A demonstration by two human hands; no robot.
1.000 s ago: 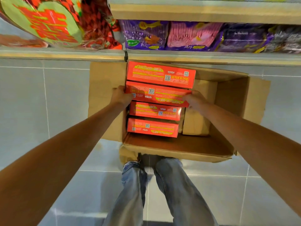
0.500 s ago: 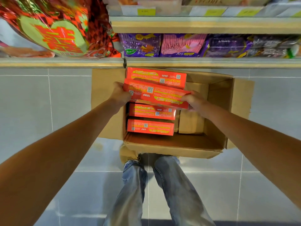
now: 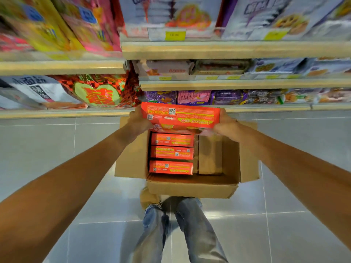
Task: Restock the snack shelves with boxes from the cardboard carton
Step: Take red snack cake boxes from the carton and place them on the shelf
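Note:
An orange-red snack box (image 3: 180, 115) is held in the air above the far end of the open cardboard carton (image 3: 190, 186), level with the lowest shelf edge. My left hand (image 3: 137, 122) grips its left end and my right hand (image 3: 225, 123) grips its right end. Inside the carton, three more orange-red boxes (image 3: 171, 153) lie stacked edge-up along the left side. A brown cardboard divider (image 3: 209, 154) stands to their right.
Wooden-edged shelves (image 3: 228, 83) rise ahead, packed with purple and pink snack bags (image 3: 193, 96) and a red heart-print pack (image 3: 98, 93) at left. The carton sits on a grey tiled floor, against my jeans-clad legs (image 3: 176, 234).
Both hands have lifted one orange-red box up out of the carton toward the shelves. The view has tilted upward, showing higher shelves.

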